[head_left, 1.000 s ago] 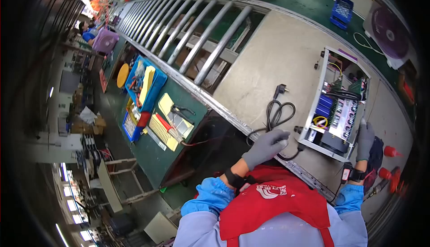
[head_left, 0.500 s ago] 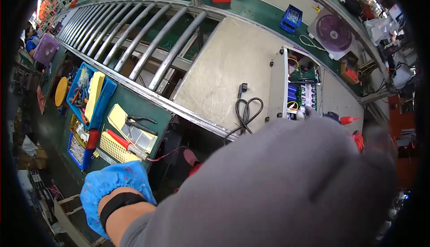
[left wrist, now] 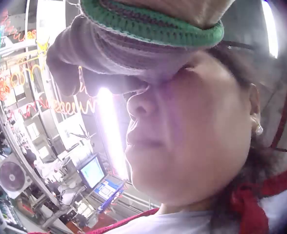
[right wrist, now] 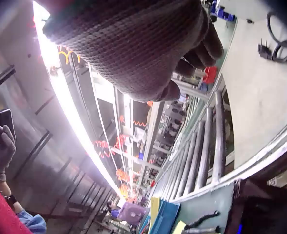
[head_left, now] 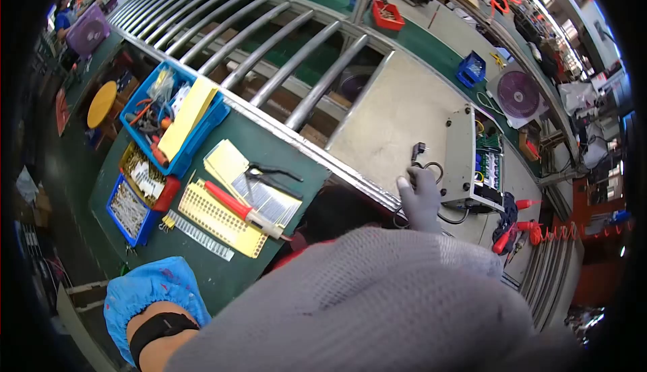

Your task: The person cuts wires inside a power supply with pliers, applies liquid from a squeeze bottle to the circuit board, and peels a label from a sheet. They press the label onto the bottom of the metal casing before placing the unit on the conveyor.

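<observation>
My left hand (head_left: 377, 298), in a grey knit glove, is raised close before the head camera and fills the lower part of the head view. The right wrist view shows its fingers curled on a dark device (right wrist: 6, 119), the head camera. My right hand (head_left: 423, 200), gloved alike, hovers near the power plug (head_left: 419, 148) of a black cord (head_left: 435, 168). Its fingers bend loosely and hold nothing in the right wrist view. Right of it stands an open metal case (head_left: 461, 160) with circuit boards and blue parts inside.
A roller conveyor (head_left: 296, 62) runs left of the pale board (head_left: 384, 109). On the green side table (head_left: 313, 170) are a blue bin (head_left: 219, 109) of tools, pliers (head_left: 273, 176), a red-handled soldering iron (head_left: 229, 200) and small-parts boxes. A purple fan (head_left: 517, 94) stands behind.
My left hand has risen from beside the power cord to the head camera. My right hand has moved from the case's right side to near the plug. The head view has shifted.
</observation>
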The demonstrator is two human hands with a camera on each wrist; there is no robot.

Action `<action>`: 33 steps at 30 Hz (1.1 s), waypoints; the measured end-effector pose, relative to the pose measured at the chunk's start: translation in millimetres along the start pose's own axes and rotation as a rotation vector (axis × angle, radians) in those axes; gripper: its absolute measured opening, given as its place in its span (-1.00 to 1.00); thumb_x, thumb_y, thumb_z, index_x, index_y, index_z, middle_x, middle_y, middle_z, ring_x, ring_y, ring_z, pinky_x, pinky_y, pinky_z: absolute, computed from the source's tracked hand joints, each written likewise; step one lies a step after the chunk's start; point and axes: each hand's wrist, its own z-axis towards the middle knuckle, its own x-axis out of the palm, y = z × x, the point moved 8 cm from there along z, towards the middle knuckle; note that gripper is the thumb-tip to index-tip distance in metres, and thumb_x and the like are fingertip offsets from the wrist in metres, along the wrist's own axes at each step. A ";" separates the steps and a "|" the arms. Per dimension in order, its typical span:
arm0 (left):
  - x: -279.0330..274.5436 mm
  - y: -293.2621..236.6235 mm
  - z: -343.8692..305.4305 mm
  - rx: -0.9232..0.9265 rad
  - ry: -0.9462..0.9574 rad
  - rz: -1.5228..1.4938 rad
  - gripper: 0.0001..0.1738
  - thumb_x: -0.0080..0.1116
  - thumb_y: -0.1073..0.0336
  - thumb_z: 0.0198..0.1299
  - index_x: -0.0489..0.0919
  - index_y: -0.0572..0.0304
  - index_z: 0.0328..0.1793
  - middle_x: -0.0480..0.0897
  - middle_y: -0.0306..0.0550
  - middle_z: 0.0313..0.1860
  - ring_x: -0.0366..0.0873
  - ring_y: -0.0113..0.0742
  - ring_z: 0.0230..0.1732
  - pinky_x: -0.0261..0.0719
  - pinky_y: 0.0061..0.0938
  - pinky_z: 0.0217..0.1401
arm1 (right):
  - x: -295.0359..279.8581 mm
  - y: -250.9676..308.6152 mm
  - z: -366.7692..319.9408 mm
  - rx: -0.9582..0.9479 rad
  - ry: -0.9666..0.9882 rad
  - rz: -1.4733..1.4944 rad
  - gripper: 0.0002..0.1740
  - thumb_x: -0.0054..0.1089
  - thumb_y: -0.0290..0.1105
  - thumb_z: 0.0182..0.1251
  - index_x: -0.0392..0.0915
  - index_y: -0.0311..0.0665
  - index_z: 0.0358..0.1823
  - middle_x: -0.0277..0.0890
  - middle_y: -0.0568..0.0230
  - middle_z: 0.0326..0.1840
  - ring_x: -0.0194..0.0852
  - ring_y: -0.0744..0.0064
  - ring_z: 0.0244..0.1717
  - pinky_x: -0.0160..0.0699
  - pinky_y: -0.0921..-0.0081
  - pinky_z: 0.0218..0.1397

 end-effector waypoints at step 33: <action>-147.4 56.8 -178.4 -0.343 -0.594 0.007 -0.66 0.22 0.43 0.14 0.66 0.30 0.07 0.72 0.12 -0.09 0.73 0.00 -0.09 0.70 -0.29 -0.06 | 328.8 217.4 -69.6 -0.260 1.146 -0.271 -0.69 0.21 -0.23 0.34 0.63 -0.31 -0.06 0.73 -0.05 -0.01 0.74 -0.05 0.04 0.68 0.18 0.09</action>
